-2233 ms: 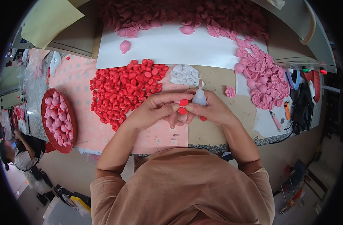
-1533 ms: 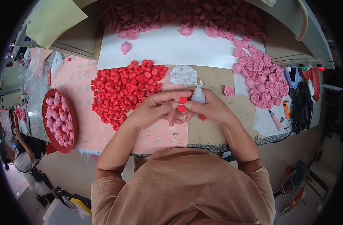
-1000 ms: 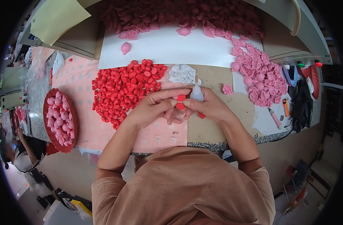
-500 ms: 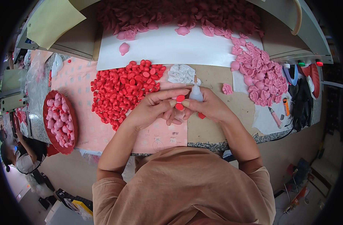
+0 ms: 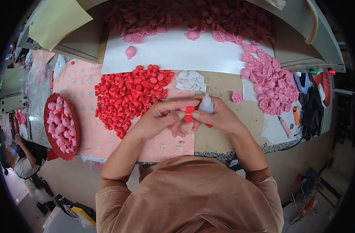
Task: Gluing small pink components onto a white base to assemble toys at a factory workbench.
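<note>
In front of my chest, my left hand (image 5: 159,119) pinches a small red two-lobed piece (image 5: 189,110) between thumb and fingertips. Its two flat oval ends face up. A bit of pink shows beside it, too small to make out. My right hand (image 5: 223,117) has its fingers wrapped round a translucent squeeze bottle (image 5: 206,105) with a thin nozzle pointing away from me. The right thumb tip presses against the red piece from the other side. Under the right hand a bit of red peeks out, mostly hidden.
A heap of red pieces (image 5: 133,95) lies left of centre on a pink cloth. Pink petal-like parts (image 5: 274,83) are piled at right and along the back. A red basket (image 5: 74,128) with pink pieces stands at left. Crumpled white tissue (image 5: 190,80) lies beyond my hands.
Both hands keep their hold on the red piece and the bottle, which has tilted slightly. The whole view has shifted a little.
</note>
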`<move>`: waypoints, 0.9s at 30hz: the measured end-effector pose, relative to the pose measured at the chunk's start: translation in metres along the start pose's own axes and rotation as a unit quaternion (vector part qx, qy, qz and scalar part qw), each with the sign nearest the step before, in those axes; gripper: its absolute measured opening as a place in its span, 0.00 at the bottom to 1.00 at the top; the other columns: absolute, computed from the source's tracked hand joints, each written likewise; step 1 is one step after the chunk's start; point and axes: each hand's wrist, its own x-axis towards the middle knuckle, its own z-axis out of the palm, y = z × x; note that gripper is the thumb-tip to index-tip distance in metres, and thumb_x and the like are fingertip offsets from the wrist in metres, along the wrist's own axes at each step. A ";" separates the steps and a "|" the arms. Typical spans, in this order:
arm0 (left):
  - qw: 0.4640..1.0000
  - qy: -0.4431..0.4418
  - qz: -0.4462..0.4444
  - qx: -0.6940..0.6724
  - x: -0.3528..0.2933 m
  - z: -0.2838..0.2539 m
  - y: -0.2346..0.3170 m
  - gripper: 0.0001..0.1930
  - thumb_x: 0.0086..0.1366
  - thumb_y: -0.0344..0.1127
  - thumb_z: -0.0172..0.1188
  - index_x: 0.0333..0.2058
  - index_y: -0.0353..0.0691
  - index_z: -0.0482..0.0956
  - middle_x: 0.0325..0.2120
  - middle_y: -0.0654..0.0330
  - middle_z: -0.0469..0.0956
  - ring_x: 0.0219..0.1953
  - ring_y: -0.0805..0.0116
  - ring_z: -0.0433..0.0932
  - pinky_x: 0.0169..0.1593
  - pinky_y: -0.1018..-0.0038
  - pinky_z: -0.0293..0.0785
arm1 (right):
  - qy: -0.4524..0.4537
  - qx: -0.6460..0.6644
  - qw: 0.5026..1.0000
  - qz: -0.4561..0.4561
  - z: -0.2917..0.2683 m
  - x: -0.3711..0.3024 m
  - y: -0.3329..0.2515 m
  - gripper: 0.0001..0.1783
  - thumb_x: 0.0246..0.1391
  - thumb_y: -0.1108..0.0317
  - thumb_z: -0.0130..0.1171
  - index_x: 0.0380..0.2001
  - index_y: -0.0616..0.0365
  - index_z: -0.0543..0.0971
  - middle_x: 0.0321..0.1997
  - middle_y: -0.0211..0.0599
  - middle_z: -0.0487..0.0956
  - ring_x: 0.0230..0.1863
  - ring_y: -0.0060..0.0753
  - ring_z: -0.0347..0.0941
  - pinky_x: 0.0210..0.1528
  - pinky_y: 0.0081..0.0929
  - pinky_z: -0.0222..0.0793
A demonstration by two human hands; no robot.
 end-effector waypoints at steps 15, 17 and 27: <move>1.000 -0.007 -0.001 -0.019 0.001 -0.003 -0.001 0.21 0.63 0.23 0.43 0.56 0.38 0.67 0.24 0.59 0.76 0.18 0.74 0.73 0.34 0.65 0.80 | -0.008 0.031 0.999 0.005 -0.003 0.005 -0.001 0.19 0.53 0.68 0.58 0.46 0.65 0.69 0.35 0.33 0.77 0.28 0.24 0.78 0.30 0.20 0.72; 1.000 0.001 -0.009 -0.016 0.002 -0.003 -0.002 0.20 0.64 0.25 0.44 0.56 0.38 0.67 0.23 0.59 0.75 0.18 0.74 0.73 0.34 0.64 0.81 | -0.007 0.027 1.000 0.008 -0.004 0.005 -0.001 0.19 0.53 0.69 0.58 0.46 0.65 0.69 0.36 0.34 0.76 0.29 0.25 0.78 0.32 0.22 0.74; 1.000 0.011 -0.015 -0.021 0.002 0.001 0.000 0.20 0.65 0.25 0.44 0.56 0.38 0.67 0.18 0.62 0.72 0.17 0.74 0.72 0.34 0.64 0.81 | -0.019 0.053 0.998 -0.006 -0.005 0.005 0.002 0.18 0.53 0.71 0.56 0.46 0.66 0.68 0.38 0.35 0.75 0.30 0.26 0.77 0.34 0.25 0.75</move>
